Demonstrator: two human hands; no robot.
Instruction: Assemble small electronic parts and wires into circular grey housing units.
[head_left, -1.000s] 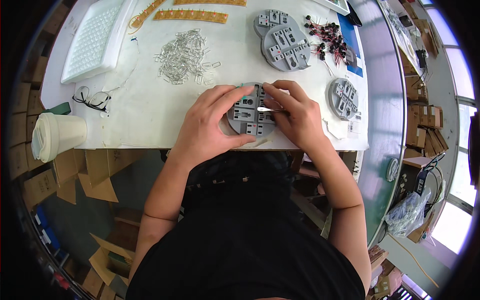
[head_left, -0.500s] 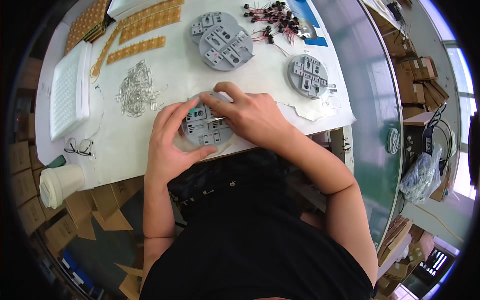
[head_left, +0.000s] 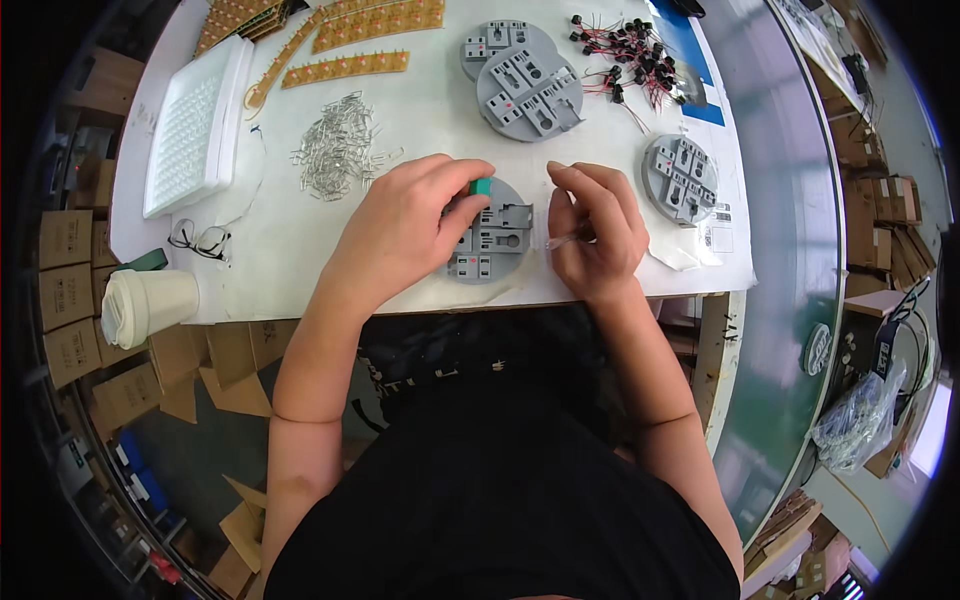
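Swinging off the round grey plastic disc (head_left: 492, 242) since the earlier frame, the bare right hand (head_left: 602, 235) is now hanging just to its right, while the bare left hand (head_left: 402, 232) is bringing its thumb up from the disc's near edge to meet the forefinger. Between those two fingertips the left hand is pinching a small green block (head_left: 481, 187); whether the block is touching the disc, I cannot tell. Under that pinch and toward its right, the disc is lying on the white tabletop (head_left: 270, 270), its left part hiding behind the hand. Curling its fingers, the right hand is gripping a slender pale tool (head_left: 562, 241), mostly hidden.

With the right hand standing apart, the disc's right side is showing its slotted raised blocks, and the work seems to be resting on the left pinch alone. Left of that grip and farther out, loose silver wire clips (head_left: 340, 145) are lying heaped; beyond the right hand, a similar grey disc (head_left: 680, 182) is sitting.
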